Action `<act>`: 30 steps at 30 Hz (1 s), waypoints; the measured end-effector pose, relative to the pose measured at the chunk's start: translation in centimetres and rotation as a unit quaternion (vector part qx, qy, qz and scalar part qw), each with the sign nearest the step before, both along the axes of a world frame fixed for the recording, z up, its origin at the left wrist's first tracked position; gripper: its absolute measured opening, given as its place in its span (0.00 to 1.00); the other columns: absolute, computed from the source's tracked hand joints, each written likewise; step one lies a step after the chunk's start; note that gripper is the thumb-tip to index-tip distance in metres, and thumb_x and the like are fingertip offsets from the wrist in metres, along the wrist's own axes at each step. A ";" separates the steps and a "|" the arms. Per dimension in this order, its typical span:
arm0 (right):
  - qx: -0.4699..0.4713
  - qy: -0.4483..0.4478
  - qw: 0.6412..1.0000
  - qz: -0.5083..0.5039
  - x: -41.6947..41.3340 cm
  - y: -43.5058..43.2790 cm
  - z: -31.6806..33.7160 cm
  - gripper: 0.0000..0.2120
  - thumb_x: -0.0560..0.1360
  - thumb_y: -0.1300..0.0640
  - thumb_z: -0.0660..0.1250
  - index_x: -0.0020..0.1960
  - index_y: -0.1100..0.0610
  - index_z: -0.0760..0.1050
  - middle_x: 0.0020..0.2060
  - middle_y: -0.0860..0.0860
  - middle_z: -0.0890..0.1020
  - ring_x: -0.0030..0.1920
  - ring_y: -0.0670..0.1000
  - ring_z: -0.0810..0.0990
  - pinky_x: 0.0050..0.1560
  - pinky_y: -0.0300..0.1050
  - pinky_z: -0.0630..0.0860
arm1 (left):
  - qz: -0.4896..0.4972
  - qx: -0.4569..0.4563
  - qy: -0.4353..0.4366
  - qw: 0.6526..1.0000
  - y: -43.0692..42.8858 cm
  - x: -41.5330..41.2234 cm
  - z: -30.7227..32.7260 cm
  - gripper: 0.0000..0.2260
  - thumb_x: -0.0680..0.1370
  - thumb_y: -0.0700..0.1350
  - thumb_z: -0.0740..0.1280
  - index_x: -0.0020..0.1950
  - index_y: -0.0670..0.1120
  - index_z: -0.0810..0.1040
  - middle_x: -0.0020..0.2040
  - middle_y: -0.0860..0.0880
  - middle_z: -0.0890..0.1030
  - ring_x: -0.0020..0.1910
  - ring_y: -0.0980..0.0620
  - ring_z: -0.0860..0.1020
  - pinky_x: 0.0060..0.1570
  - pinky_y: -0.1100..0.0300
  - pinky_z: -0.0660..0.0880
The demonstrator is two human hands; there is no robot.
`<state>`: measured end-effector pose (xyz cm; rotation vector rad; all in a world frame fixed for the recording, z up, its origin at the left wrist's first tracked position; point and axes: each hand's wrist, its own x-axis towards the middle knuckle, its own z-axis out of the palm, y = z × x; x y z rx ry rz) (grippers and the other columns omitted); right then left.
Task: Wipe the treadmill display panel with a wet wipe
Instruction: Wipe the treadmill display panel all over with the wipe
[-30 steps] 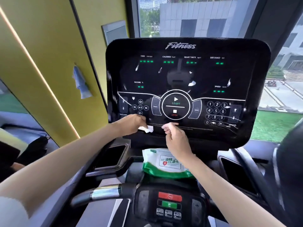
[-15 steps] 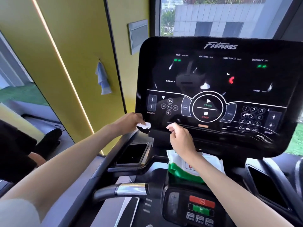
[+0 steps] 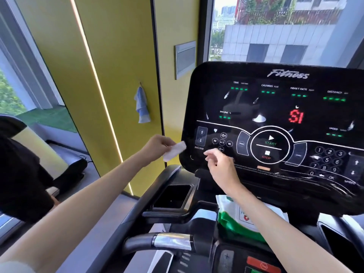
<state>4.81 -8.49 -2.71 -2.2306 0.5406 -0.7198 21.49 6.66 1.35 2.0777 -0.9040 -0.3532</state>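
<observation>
Left hand (image 3: 157,146) has lifted the wet wipe (image 3: 175,151), fingers (image 3: 167,145) pinching it.

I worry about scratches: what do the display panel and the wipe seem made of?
Display panel: probably glossy black plastic or acrylic; it shows sharp bright reflections. Wet wipe: thin white nonwoven-looking sheet, folded, matte, pinched in the left hand.
</observation>
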 end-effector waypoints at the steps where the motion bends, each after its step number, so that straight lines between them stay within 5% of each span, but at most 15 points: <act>1: 0.046 -0.017 0.999 0.019 0.4 0.4 0.7 0.11 0.73 0.64 0.62 0.52 0.53 0.77 0.42 0.50 0.82 0.45 0.49 0.80 0.49 0.44 0.75 | -0.017 -0.029 0.077 0.996 -0.1 -0.5 0.4 0.11 0.74 0.31 0.62 0.49 0.40 0.82 0.46 0.42 0.82 0.44 0.49 0.76 0.46 0.55 0.74; 3: 0.153 -0.044 0.985 0.062 0.9 1.0 2.2 0.13 0.73 0.62 0.66 0.56 0.51 0.74 0.44 0.51 0.80 0.45 0.48 0.79 0.49 0.37 0.75 | -0.039 -0.077 0.204 0.975 -0.3 -1.3 0.9 0.11 0.74 0.30 0.63 0.50 0.41 0.81 0.46 0.41 0.79 0.44 0.48 0.75 0.47 0.53 0.74; 6: 0.247 -0.044 0.962 0.107 1.3 1.2 3.8 0.17 0.73 0.60 0.67 0.61 0.51 0.71 0.49 0.51 0.79 0.46 0.46 0.77 0.47 0.34 0.74 | -0.081 -0.093 0.276 0.953 -0.7 -2.4 1.1 0.12 0.74 0.31 0.63 0.50 0.42 0.82 0.46 0.44 0.76 0.44 0.49 0.76 0.45 0.56 0.75; 11: 0.265 -0.062 0.958 0.087 1.7 0.7 4.4 0.04 0.73 0.65 0.67 0.47 0.60 0.77 0.38 0.54 0.79 0.36 0.47 0.76 0.34 0.33 0.74 | -0.075 -0.128 0.313 0.938 -0.9 -3.4 1.4 0.12 0.76 0.32 0.62 0.53 0.44 0.81 0.45 0.46 0.79 0.42 0.51 0.77 0.42 0.60 0.77; 13: 0.288 -0.073 0.953 0.065 1.8 0.6 4.4 0.03 0.74 0.66 0.66 0.47 0.62 0.77 0.36 0.54 0.79 0.33 0.47 0.76 0.31 0.32 0.73 | -0.048 -0.187 0.380 0.905 -0.9 -3.5 1.1 0.11 0.78 0.36 0.62 0.58 0.43 0.78 0.49 0.45 0.80 0.44 0.50 0.77 0.43 0.59 0.78; 17: 0.346 -0.101 0.933 0.014 2.0 0.6 3.8 0.03 0.75 0.65 0.64 0.46 0.59 0.75 0.39 0.54 0.80 0.32 0.47 0.77 0.34 0.36 0.76 | 0.007 -0.204 0.437 0.876 -1.2 -4.8 -0.5 0.09 0.78 0.44 0.65 0.57 0.44 0.77 0.51 0.47 0.80 0.49 0.50 0.78 0.51 0.55 0.76; 22: 0.315 -0.067 0.945 0.052 1.5 1.1 2.0 0.03 0.75 0.64 0.64 0.45 0.58 0.74 0.39 0.55 0.82 0.37 0.52 0.81 0.40 0.43 0.78 | 0.105 -0.282 0.485 0.821 -2.2 -5.9 -2.6 0.04 0.76 0.39 0.66 0.50 0.44 0.76 0.46 0.46 0.79 0.43 0.50 0.76 0.43 0.58 0.72; 25: 0.124 -0.019 0.992 0.026 0.9 0.7 0.9 0.04 0.73 0.62 0.64 0.44 0.55 0.76 0.40 0.49 0.81 0.41 0.49 0.80 0.45 0.45 0.76 | 0.233 -0.307 0.356 0.852 -2.6 -4.3 -2.1 0.05 0.75 0.39 0.67 0.50 0.43 0.76 0.47 0.45 0.79 0.45 0.48 0.76 0.43 0.57 0.72; 28: -0.040 0.017 0.999 0.020 -0.1 0.2 0.2 0.07 0.74 0.62 0.62 0.48 0.54 0.76 0.44 0.46 0.80 0.46 0.49 0.77 0.48 0.48 0.74 | 0.274 -0.225 0.001 0.935 -3.6 -2.8 -0.7 0.03 0.75 0.42 0.66 0.43 0.43 0.76 0.40 0.47 0.77 0.39 0.48 0.73 0.39 0.55 0.71; 30: -0.124 0.072 0.989 0.028 -0.7 0.3 -0.3 0.08 0.75 0.61 0.60 0.52 0.55 0.75 0.48 0.47 0.79 0.51 0.50 0.75 0.51 0.47 0.71 | 0.221 -0.154 -0.218 0.938 -4.8 -2.6 -0.5 0.03 0.75 0.40 0.65 0.42 0.43 0.76 0.41 0.48 0.76 0.39 0.49 0.73 0.37 0.55 0.70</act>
